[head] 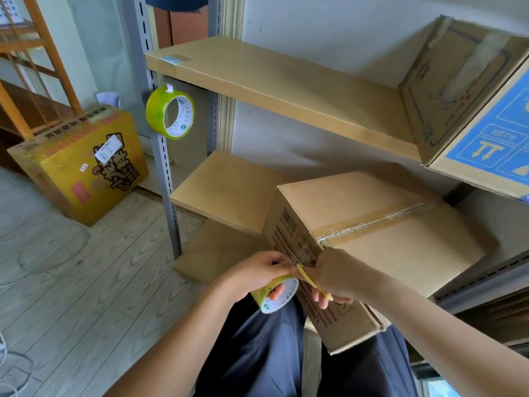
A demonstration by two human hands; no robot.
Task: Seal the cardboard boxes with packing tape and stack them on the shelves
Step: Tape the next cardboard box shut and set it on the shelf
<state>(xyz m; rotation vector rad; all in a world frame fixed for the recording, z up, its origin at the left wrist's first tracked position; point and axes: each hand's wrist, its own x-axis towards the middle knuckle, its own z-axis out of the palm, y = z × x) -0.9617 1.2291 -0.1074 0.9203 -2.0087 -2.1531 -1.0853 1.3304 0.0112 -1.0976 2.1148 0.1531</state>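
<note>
At the lower middle of the frame the plain brown cardboard box [380,245] rests partly on the lower shelf [223,190] and partly against the person's lap, tilted so its end face turns toward them, which I take to be so the tape can be carried over the edge and cut close. A glossy strip of clear tape [372,222] already runs along the top seam, wrinkled and catching light where it bends down the end. The left hand [257,279] curls around the tape roll [276,295], a yellow-green ring with a white printed core, and seems to keep the free strip taut. The right hand [332,276] grips yellow-handled scissors [312,277], with the blades meeting the tape just below the box edge; whether the blades are parted or closed I cannot tell. A second roll [170,113] of the same tape hangs from the grey slotted upright [160,156] in the upper left, handy for later. At the upper right a blue-printed carton [469,104] sits on the upper shelf [286,81], a smooth pale wood-grain board. On the plank floor at the left stands a yellow printed box [80,164] with matte, scuffed sides.
</note>
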